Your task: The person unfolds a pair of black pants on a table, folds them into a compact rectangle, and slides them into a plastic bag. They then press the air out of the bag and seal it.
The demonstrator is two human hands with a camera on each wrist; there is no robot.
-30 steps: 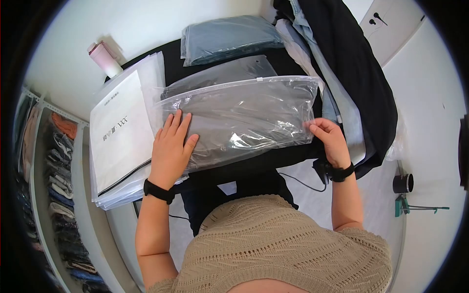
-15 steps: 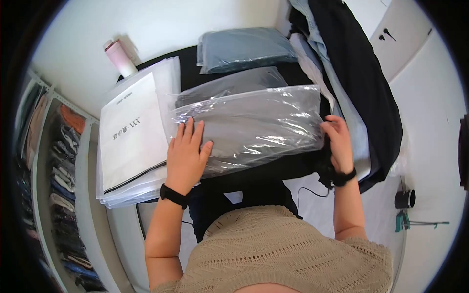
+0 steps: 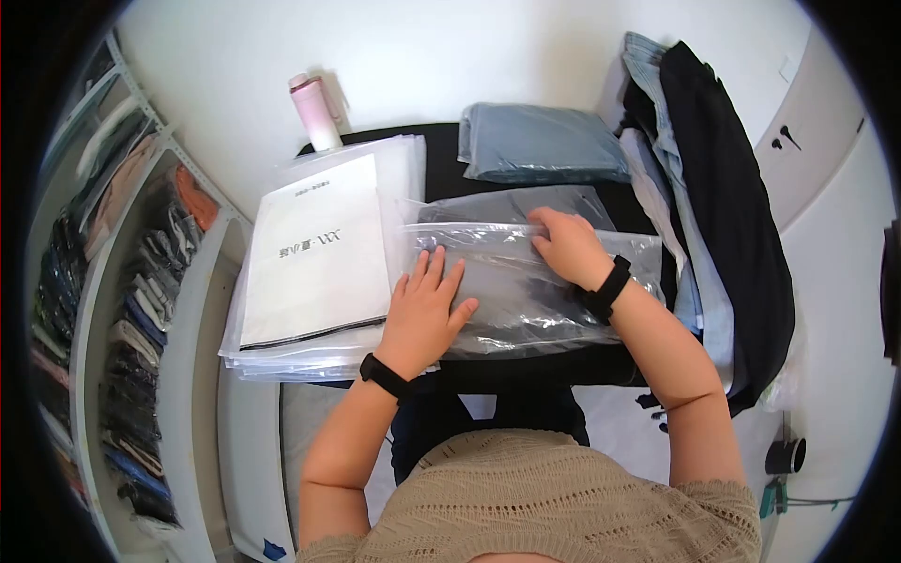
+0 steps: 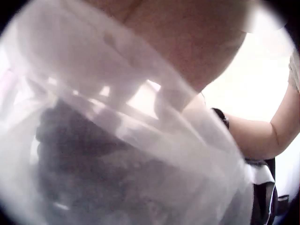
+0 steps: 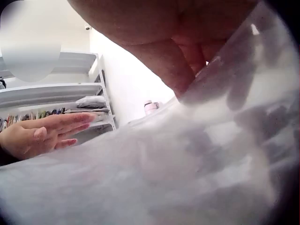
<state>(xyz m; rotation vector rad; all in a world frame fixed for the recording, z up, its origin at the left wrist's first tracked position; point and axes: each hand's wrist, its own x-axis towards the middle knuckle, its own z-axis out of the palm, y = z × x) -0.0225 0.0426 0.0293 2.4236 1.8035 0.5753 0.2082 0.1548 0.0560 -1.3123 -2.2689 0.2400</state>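
A clear plastic bag (image 3: 507, 324) lies across the black-covered table over a greyish translucent bag (image 3: 572, 202). Spread on the clear bag's left part is my left hand (image 3: 422, 314), fingers straight and pressing it flat. My right hand (image 3: 574, 251) is at the bag's far edge, right of its middle, with thumb and fingers bent and pinching the plastic. In the right wrist view, the fingertips (image 5: 183, 91) meet the film's edge. Whether a zip slider is between them is hidden.
White printed bags (image 3: 314, 253) are stacked at left, a pink bottle (image 3: 316, 113) behind them. A packed blue-grey garment (image 3: 544, 141) lies at the back. Black and denim clothes (image 3: 727, 225) hang over the right side; shelves (image 3: 221, 253) stand far left.
My right hand has moved from the bag's right end up and left to its far edge. My left hand still rests on the bag, and the head view has shifted.
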